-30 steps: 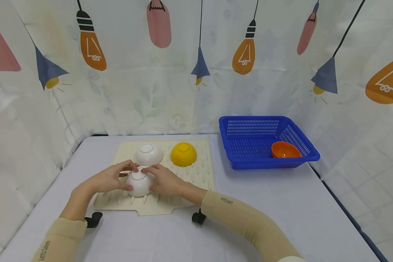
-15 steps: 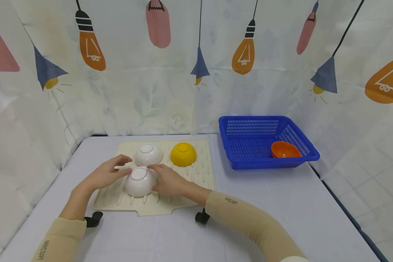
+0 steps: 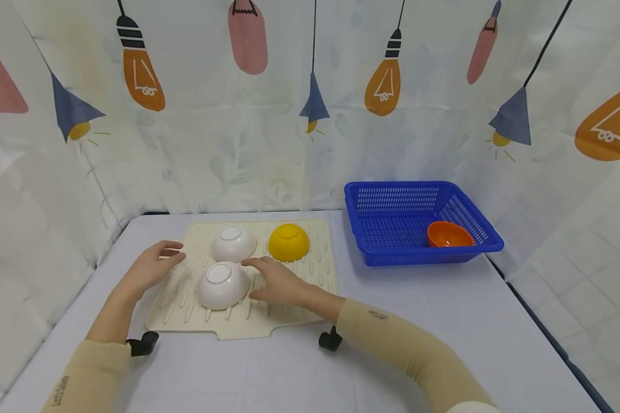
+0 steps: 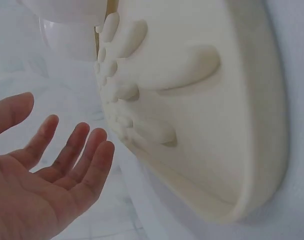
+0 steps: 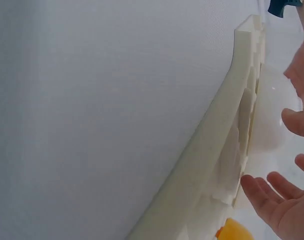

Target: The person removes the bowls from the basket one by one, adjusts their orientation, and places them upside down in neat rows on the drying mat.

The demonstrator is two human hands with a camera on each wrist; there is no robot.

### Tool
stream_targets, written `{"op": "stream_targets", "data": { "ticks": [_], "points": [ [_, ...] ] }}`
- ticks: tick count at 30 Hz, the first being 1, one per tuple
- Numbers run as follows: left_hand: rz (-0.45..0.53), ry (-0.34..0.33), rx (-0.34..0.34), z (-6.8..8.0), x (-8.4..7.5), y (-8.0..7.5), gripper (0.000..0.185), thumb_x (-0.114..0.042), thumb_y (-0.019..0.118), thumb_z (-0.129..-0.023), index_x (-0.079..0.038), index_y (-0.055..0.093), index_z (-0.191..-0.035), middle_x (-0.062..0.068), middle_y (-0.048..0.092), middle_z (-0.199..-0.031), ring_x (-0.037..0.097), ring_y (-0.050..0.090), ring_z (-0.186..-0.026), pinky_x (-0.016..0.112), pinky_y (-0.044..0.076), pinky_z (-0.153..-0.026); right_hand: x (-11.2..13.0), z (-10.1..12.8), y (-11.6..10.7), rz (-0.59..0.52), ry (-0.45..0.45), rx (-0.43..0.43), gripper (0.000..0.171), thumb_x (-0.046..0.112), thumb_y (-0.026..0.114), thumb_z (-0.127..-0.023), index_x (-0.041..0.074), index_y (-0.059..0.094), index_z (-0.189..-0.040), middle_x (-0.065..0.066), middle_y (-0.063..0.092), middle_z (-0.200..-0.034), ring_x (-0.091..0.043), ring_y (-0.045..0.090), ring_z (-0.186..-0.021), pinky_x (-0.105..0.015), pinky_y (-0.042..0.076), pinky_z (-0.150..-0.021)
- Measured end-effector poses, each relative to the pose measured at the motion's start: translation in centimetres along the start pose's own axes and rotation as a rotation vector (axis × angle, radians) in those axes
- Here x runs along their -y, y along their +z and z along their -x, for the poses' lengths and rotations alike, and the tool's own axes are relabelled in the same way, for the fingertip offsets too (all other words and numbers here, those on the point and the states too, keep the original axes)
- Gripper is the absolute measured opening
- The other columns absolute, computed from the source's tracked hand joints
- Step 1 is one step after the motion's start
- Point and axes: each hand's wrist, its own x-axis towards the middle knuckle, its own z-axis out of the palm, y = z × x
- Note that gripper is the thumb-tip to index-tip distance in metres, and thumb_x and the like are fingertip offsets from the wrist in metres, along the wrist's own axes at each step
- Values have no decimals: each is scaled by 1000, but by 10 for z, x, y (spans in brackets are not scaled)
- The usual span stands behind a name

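Observation:
Two white bowls lie upside down on a cream drying mat with raised ridges (image 3: pixel 243 328): a front white bowl (image 3: pixel 223 289) and a back white bowl (image 3: pixel 233 245). A yellow bowl (image 3: pixel 289 244), also upturned, sits to the right of the back one. My left hand (image 3: pixel 152 268) is over the mat's left edge, apart from the bowls, its fingers relaxed and holding nothing. Just right of the front white bowl is my right hand (image 3: pixel 281 284), fingers extended and thumb spread, with nothing in its grasp. In the left wrist view the left hand (image 4: pixel 52 185) shows bare, loosely bent fingers.
A blue plastic basket (image 3: pixel 413 258) stands at the back right of the white-covered table (image 3: pixel 392 338). Inside it, at the right, is an orange bowl (image 3: pixel 449 234). A patterned curtain (image 3: pixel 268 149) hangs behind the table.
Both hands have come away from the front white bowl, the left hand leftward and the right hand rightward. The bowl stays upside down on the mat.

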Motion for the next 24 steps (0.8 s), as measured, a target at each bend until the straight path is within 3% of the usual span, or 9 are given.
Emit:
{"op": "stream_targets", "data": {
  "ticks": [11, 17, 24],
  "points": [
    [130, -144, -18, -6, 6, -6, 70, -38, 40, -110, 12, 23, -155, 41, 34, -149, 51, 46, -130, 48, 52, -96, -5, 14, -11, -74, -30, -9, 64, 19, 79, -92, 17, 51, -149, -6, 54, -148, -22, 53, -131, -30, 47, -104],
    [143, -206, 34, -9, 13, -11, 69, -37, 39, -111, 11, 18, -157, 41, 34, -149, 51, 44, -132, 43, 53, -95, -13, 24, -18, -126, -55, -11, 64, 18, 79, -92, 15, 51, -150, 0, 54, -148, -27, 54, -131, -25, 52, -93],
    [174, -238, 69, -13, 13, -14, 75, -40, 39, -110, 11, 13, -158, 40, 33, -151, 51, 42, -136, 44, 51, -99, -18, 35, -31, -180, -62, -7, 62, 17, 78, -93, 12, 51, -150, 1, 52, -150, -29, 53, -131, -33, 54, -96]
  ]
}}
